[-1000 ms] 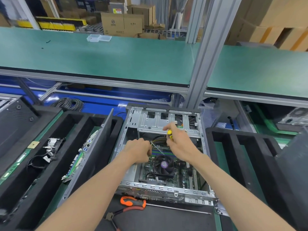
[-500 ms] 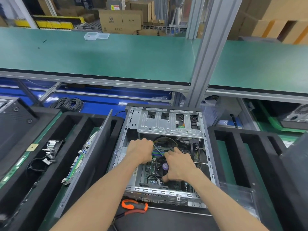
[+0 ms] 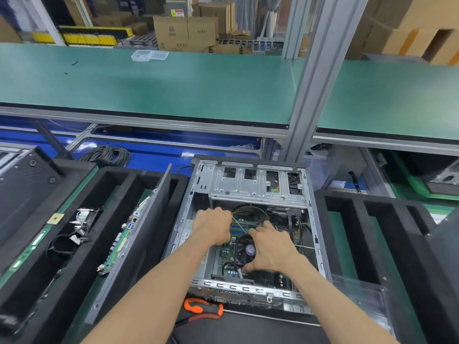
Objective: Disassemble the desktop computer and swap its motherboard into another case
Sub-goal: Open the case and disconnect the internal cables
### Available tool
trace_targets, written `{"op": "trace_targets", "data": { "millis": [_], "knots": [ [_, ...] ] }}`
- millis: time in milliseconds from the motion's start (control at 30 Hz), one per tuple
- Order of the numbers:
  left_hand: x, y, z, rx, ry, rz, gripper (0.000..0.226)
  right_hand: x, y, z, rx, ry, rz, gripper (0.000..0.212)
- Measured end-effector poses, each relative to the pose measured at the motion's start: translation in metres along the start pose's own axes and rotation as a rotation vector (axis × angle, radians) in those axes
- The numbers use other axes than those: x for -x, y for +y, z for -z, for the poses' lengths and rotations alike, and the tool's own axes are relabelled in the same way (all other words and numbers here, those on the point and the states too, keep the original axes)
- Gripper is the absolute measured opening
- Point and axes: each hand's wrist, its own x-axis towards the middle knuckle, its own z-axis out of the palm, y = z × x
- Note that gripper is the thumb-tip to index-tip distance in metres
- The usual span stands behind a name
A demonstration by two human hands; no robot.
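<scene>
Motherboard sits flat in the floor of the open computer case, which lies on its side on the table between two black foam trays. Left hand is closed in a fist at the board's far left area, fingers clamped on a thin bundle of wires that runs toward the drive cage. Right hand rests over the CPU cooler fan, fingers curled down at its near edge beside a small connector; whether they pinch anything cannot be told

Handling judgement: the board is a thin, rigid but brittle panel, light in itself and made top-heavy by the cooler. It flexes little before traces or solder joints suffer, so it wants support at two opposite bare edges, not at the capacitors, memory slots or fan blades. Wires are soft and slack; pull on the plug bodies, not the strands. Sheet-metal rims of the case look sharp and leave tight clearance for lifting the board out at a tilt. Orange-handled pliers lie just in front of the case
</scene>
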Motion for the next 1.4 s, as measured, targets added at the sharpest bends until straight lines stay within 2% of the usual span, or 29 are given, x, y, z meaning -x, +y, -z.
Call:
{"op": "trace_targets", "data": {
  "millis": [67, 167, 233, 333, 400, 533, 600, 700, 833, 933, 1200, 1400],
  "knots": [
    [0.000, 0.000, 0.001, 0.004, -0.022, -0.005, 0.026, 0.002, 0.002, 0.006, -0.091, -0.008, -0.033, 0.088],
    [0.000, 0.001, 0.004, 0.008, -0.045, -0.030, 0.021, 0.001, 0.009, 0.023, -0.357, 0.091, -0.037, 0.048],
    [0.003, 0.001, 0.005, 0.031, -0.029, -0.091, 0.026, 0.001, 0.016, 0.038, -0.556, 0.116, -0.029, 0.038],
    [0.009, 0.003, -0.001, -0.019, 0.141, -0.347, 0.037, 0.006, 0.030, 0.055, -0.695, 0.182, -0.034, 0.020],
    [0.014, 0.014, -0.007, -0.028, 0.184, -0.484, 0.059, 0.011, 0.038, 0.059, -0.732, 0.270, -0.037, 0.011],
    [0.012, 0.049, -0.022, 0.005, -0.084, -0.480, 0.109, 0.022, 0.046, 0.054, -0.784, 0.402, -0.056, 0.020],
    [0.008, 0.060, -0.028, 0.078, -0.168, -0.435, 0.119, 0.027, 0.047, 0.048, -0.819, 0.467, -0.070, 0.020],
    [0.001, 0.062, -0.036, 0.211, -0.180, -0.368, 0.118, 0.033, 0.047, 0.038, -0.863, 0.558, -0.078, 0.012],
    [-0.003, 0.059, -0.043, 0.334, -0.166, -0.368, 0.107, 0.033, 0.047, 0.032, -0.848, 0.653, -0.101, 0.014],
    [-0.002, 0.057, -0.045, 0.414, -0.160, -0.363, 0.102, 0.032, 0.047, 0.030, -0.814, 0.635, -0.092, 0.017],
    [-0.003, 0.058, -0.045, 0.366, -0.160, -0.366, 0.094, 0.027, 0.048, 0.028, -0.708, 0.544, -0.070, 0.018],
    [-0.003, 0.058, -0.047, 0.381, -0.158, -0.363, 0.100, 0.031, 0.047, 0.033, -0.695, 0.557, -0.072, 0.029]
  ]
}}
